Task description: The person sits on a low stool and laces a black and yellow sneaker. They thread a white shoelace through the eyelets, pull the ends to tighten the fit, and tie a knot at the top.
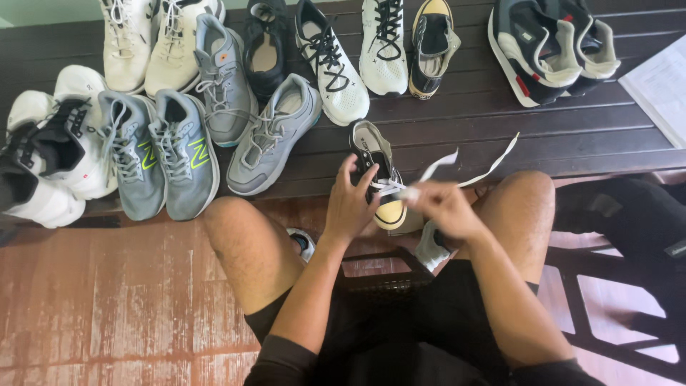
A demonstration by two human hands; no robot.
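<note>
Left hand (350, 204) cups the black-and-cream sneaker (379, 175) at the table's (500, 121) near edge, fingers curled round its side; right hand (446, 207) pinches the white lace (493, 163), pulled taut; grey pair (161, 154) near the left edge.

Setting: shoe-care or shoe-resale spot, probably a porch or veranda. Evidence: dark slatted wooden desk (500, 121) carrying many unmatched and paired sneakers: grey pair (161, 154) at left, white pairs (153, 39) at far left, black-and-red pair (550, 43) at far right. Worn reddish plank floor (107, 300) near. Paper sheets (661, 89) at right edge. Dark slatted chair (614, 314) at near right.
</note>
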